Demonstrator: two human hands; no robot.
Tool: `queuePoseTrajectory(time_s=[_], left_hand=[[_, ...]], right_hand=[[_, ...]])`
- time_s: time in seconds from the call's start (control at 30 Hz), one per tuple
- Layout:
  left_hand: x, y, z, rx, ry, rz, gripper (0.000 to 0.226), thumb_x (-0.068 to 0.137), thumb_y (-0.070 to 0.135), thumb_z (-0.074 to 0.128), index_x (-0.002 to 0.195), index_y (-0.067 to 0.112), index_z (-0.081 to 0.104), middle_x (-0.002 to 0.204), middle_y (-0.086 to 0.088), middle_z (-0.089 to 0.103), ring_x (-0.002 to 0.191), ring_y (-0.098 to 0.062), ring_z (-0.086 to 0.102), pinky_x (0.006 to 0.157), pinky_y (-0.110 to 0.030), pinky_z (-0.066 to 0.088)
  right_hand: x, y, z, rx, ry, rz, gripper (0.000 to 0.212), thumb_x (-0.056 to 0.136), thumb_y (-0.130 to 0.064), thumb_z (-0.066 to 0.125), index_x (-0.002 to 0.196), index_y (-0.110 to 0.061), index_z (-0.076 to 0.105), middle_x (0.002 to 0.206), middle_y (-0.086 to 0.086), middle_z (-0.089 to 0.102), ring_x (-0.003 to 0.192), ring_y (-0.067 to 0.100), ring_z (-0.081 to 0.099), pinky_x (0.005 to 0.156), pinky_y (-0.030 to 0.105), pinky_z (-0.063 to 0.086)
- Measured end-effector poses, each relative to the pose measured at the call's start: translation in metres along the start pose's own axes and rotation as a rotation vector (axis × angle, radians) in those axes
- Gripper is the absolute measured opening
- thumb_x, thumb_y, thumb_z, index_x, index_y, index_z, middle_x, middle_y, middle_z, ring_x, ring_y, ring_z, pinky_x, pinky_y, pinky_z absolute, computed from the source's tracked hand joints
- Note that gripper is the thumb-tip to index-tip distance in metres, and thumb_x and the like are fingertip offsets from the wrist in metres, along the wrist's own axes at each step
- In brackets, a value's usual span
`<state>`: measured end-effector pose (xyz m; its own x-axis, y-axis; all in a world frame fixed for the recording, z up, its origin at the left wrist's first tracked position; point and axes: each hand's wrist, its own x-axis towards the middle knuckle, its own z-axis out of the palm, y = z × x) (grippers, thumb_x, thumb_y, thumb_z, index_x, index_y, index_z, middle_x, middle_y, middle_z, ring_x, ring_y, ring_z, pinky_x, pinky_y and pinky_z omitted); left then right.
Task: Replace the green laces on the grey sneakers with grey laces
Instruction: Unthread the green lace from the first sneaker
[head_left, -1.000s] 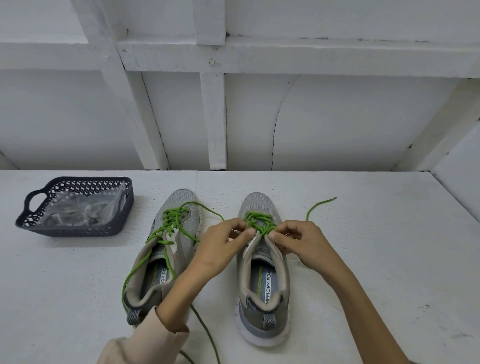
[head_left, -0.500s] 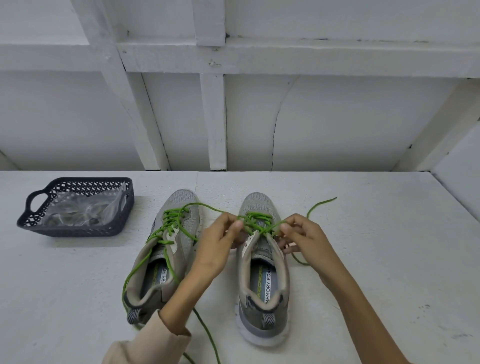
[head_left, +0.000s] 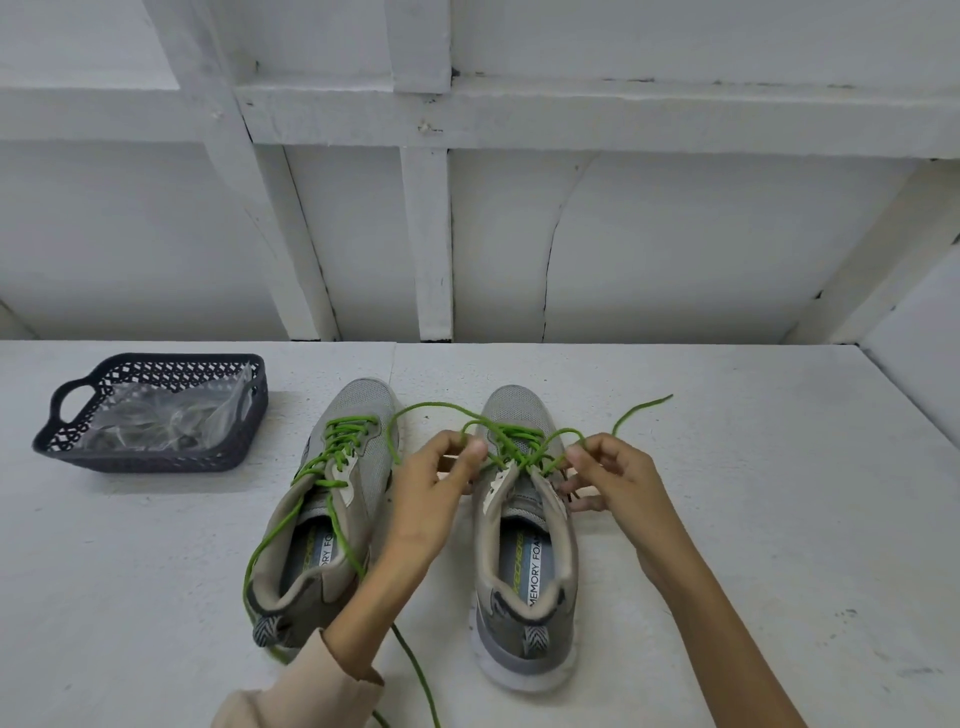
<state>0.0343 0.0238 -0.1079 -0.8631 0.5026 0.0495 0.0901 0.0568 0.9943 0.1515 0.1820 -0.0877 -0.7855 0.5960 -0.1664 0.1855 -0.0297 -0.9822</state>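
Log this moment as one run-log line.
step: unlacing right sneaker | left hand: pinches green lace | right hand: same | left sneaker: laced

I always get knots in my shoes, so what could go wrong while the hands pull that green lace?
The left hand and right hand each pinch the green lace above the right sneaker; tugging the wrong strand might tighten it into a knot. The left sneaker has a loose lace running under the left forearm, so the arm could snag it and drag that sneaker.
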Motion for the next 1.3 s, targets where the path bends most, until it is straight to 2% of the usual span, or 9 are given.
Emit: queuePoseTrajectory(time_s=[0.13, 0.33, 0.5, 0.7, 0.8, 0.9, 1.07, 1.2, 1.3], left_hand=[[-0.001, -0.002, 0.002, 0.101, -0.108, 0.013, 0.008, 0.085, 0.028, 0.073, 0.082, 0.021, 0.071, 0.076, 0.009, 0.071, 0.071, -0.001, 0.060, 0.067, -0.018, 0.047], [-0.003, -0.003, -0.004, -0.003, 0.093, 0.001, 0.023, 0.093, 0.021, 0.063, 0.081, 0.002, 0.063, 0.064, 0.011, 0.063, 0.067, -0.001, 0.059, 0.062, -0.014, 0.047], [-0.007, -0.001, 0.002, 0.107, -0.066, 0.019, 0.024, 0.079, 0.042, 0.067, 0.078, 0.018, 0.071, 0.072, 0.010, 0.069, 0.070, -0.003, 0.058, 0.064, -0.019, 0.045], [-0.003, -0.002, -0.007, 0.034, 0.145, 0.013, 0.024, 0.092, 0.029, 0.065, 0.079, 0.009, 0.065, 0.065, 0.016, 0.060, 0.065, 0.001, 0.052, 0.062, -0.019, 0.040], [-0.006, -0.001, -0.003, 0.051, 0.013, 0.012, 0.028, 0.083, 0.040, 0.071, 0.079, 0.012, 0.068, 0.074, 0.007, 0.066, 0.068, -0.002, 0.054, 0.063, -0.016, 0.042], [-0.006, -0.001, 0.004, 0.096, -0.052, 0.031, 0.027, 0.079, 0.041, 0.067, 0.076, 0.014, 0.070, 0.071, 0.009, 0.065, 0.067, -0.003, 0.054, 0.062, -0.018, 0.042], [-0.003, -0.002, -0.003, -0.002, 0.161, 0.016, 0.022, 0.092, 0.031, 0.064, 0.076, 0.016, 0.063, 0.065, 0.019, 0.058, 0.064, 0.004, 0.049, 0.063, -0.015, 0.038], [-0.008, -0.002, 0.006, 0.019, -0.029, -0.009, 0.028, 0.085, 0.040, 0.070, 0.079, 0.013, 0.068, 0.070, 0.010, 0.065, 0.069, -0.002, 0.054, 0.064, -0.015, 0.042], [-0.008, 0.000, 0.009, -0.016, 0.001, 0.014, 0.028, 0.085, 0.034, 0.070, 0.078, 0.008, 0.069, 0.069, 0.001, 0.065, 0.067, -0.003, 0.054, 0.063, -0.016, 0.042]], right_hand=[[-0.002, 0.000, 0.005, -0.095, -0.084, -0.014, 0.013, 0.081, -0.019, 0.076, 0.083, -0.006, 0.074, 0.081, 0.020, 0.069, 0.070, 0.014, 0.060, 0.065, 0.025, 0.052], [-0.003, 0.001, 0.001, 0.068, 0.127, -0.023, 0.015, 0.089, -0.015, 0.066, 0.087, 0.000, 0.067, 0.081, 0.012, 0.066, 0.067, 0.014, 0.058, 0.058, 0.028, 0.051], [-0.006, 0.001, 0.010, -0.062, -0.030, 0.002, 0.009, 0.080, -0.020, 0.077, 0.083, -0.011, 0.076, 0.077, 0.012, 0.070, 0.064, 0.011, 0.054, 0.051, 0.021, 0.043], [-0.002, 0.001, -0.001, 0.121, 0.162, -0.020, 0.007, 0.090, -0.012, 0.066, 0.086, -0.008, 0.070, 0.072, 0.004, 0.063, 0.059, 0.014, 0.051, 0.049, 0.024, 0.040], [-0.004, 0.001, 0.003, 0.065, 0.047, 0.011, 0.004, 0.087, -0.014, 0.069, 0.085, -0.010, 0.071, 0.073, 0.002, 0.066, 0.059, 0.012, 0.053, 0.047, 0.023, 0.039], [-0.004, 0.002, 0.010, -0.005, -0.014, 0.010, 0.005, 0.083, -0.010, 0.072, 0.079, -0.011, 0.074, 0.068, 0.004, 0.066, 0.059, 0.012, 0.053, 0.045, 0.021, 0.038], [-0.001, 0.003, -0.003, 0.178, 0.191, 0.001, 0.009, 0.091, -0.014, 0.064, 0.086, -0.007, 0.067, 0.075, 0.006, 0.065, 0.056, 0.013, 0.052, 0.044, 0.020, 0.037], [-0.004, 0.003, 0.005, 0.029, 0.034, 0.027, 0.013, 0.082, -0.019, 0.074, 0.086, -0.006, 0.073, 0.073, 0.005, 0.065, 0.062, 0.014, 0.050, 0.048, 0.025, 0.034], [-0.005, 0.004, 0.011, 0.031, 0.046, 0.004, 0.012, 0.082, -0.016, 0.074, 0.083, -0.003, 0.073, 0.068, 0.010, 0.061, 0.064, 0.020, 0.046, 0.049, 0.026, 0.031]])
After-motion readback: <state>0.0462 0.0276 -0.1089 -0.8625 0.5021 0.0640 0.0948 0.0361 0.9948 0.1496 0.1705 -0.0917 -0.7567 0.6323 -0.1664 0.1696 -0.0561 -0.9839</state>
